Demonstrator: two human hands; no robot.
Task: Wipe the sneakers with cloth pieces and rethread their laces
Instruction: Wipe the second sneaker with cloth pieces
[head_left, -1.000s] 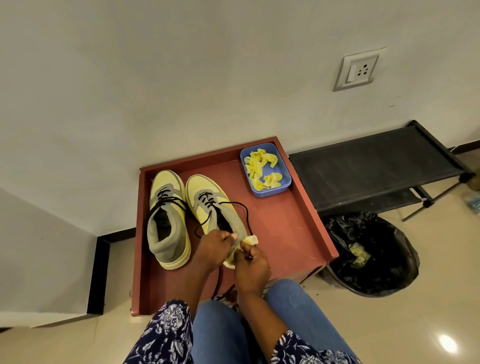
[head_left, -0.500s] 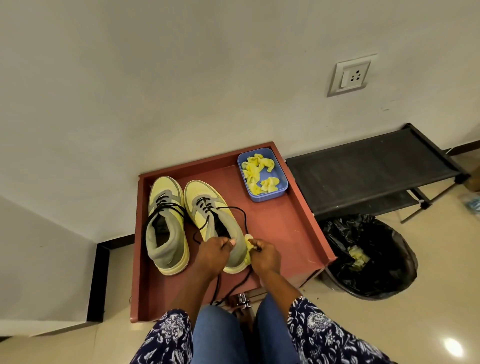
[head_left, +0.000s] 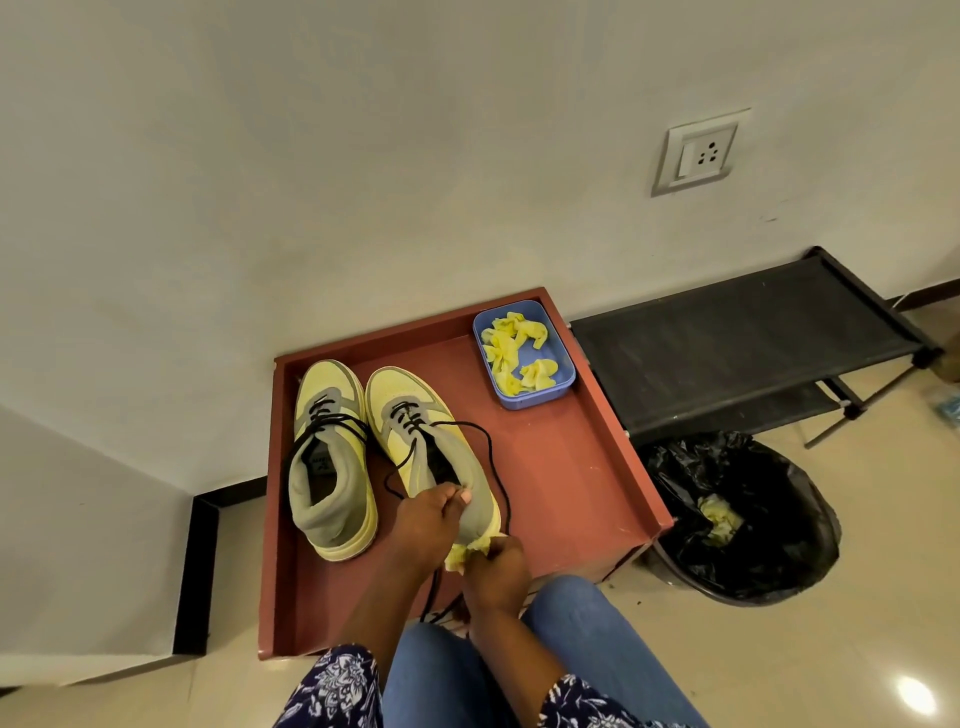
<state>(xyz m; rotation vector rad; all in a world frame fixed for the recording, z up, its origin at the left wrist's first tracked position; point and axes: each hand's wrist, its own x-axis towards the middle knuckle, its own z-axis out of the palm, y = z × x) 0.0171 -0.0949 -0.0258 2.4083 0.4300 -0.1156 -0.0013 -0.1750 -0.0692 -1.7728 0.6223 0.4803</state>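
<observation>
Two yellow-and-grey sneakers with loose black laces stand side by side in a red tray (head_left: 613, 447), toes toward the wall. My left hand (head_left: 428, 525) grips the heel collar of the right sneaker (head_left: 415, 421). At that sneaker's heel, my right hand (head_left: 496, 569) pinches a crumpled yellow cloth piece (head_left: 467, 551) against the sole. The left sneaker (head_left: 330, 457) stands untouched beside it. A black lace (head_left: 491, 457) loops off the right sneaker and trails past my hands to the tray's front.
A blue tub (head_left: 524, 358) with several yellow cloth pieces sits in the tray's far right corner. A black-lined bin (head_left: 743, 519) holding a used cloth stands to the right of the tray, below a black rack (head_left: 737, 343). My knees are at the tray's front.
My right hand has slid with the cloth from the sneaker's right side round to the back of its heel. My left hand keeps its grip on the collar.
</observation>
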